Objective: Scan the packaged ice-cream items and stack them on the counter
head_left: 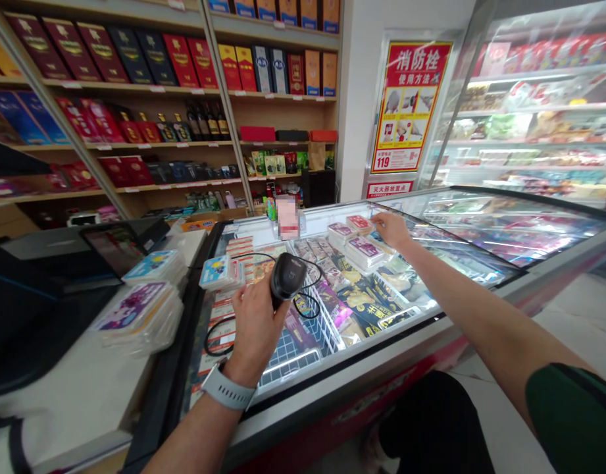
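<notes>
Shelves (226, 99) are standing beyond left fingers (253, 299) clamping a scanner (287, 275); right fingers (380, 220), closure unclear, are seemingly handling adjacent packs (359, 224), next needing steadiness.

2 stacks of packs (139, 306) lie on the counter (95, 385), left of the freezer (362, 368), before shelves (184, 146).
</notes>
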Tool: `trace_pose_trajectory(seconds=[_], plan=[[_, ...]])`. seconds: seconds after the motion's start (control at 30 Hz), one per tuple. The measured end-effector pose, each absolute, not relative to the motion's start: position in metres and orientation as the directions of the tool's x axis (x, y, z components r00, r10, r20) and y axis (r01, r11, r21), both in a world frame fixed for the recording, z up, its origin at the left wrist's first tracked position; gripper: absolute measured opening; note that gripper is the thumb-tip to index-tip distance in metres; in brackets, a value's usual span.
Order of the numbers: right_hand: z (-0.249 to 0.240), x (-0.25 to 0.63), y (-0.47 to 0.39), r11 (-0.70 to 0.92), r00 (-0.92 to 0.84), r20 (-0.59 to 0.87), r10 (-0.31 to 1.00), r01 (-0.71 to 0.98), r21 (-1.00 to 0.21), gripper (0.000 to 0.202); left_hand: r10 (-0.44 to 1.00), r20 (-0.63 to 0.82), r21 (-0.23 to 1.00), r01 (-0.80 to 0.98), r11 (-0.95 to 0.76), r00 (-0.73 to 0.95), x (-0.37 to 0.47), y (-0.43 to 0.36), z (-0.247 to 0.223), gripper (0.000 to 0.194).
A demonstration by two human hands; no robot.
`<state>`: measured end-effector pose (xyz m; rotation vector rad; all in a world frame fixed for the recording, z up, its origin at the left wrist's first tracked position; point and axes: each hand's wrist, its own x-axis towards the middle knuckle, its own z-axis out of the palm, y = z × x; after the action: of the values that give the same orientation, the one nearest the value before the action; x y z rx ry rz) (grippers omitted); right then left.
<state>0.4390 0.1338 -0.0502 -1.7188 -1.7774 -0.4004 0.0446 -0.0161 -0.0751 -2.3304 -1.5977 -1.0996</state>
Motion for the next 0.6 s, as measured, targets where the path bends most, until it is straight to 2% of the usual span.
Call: trace_pose_trajectory(seconds=[0.13,0.27,0.47,0.53,0.6], plan=[[-0.043,0.412,0.122,0.128,0.046,0.694,0.719,0.972,-0.197,0.039,0.765,0.623,0.305,0.850,-0.429,0.163,0.045,-0.016,-0.075,0.048],[-0.044,0.351,0.109,0.378,-0.129,0.798,0.589,0.917,-0.131,0.038,0.745,0.649,0.298,0.850,-0.434,0.152,0.044,-0.016,-0.075,0.047],[-0.075,0.238,0.117,0.778,-0.534,0.667,0.520,0.618,-0.113,0.042,0.722,0.679,0.319,0.834,-0.450,0.130,0.044,-0.017,-0.075,0.046],[-0.084,0.205,0.127,0.850,-0.615,0.627,0.479,0.504,-0.155,0.051,0.712,0.692,0.322,0.829,-0.456,0.123,0.043,-0.017,-0.075,0.048],[-0.090,0.174,0.136,0.880,-0.676,0.584,0.449,0.448,-0.158,0.050,0.702,0.702,0.318,0.830,-0.458,0.118,0.043,-0.016,-0.075,0.047]])
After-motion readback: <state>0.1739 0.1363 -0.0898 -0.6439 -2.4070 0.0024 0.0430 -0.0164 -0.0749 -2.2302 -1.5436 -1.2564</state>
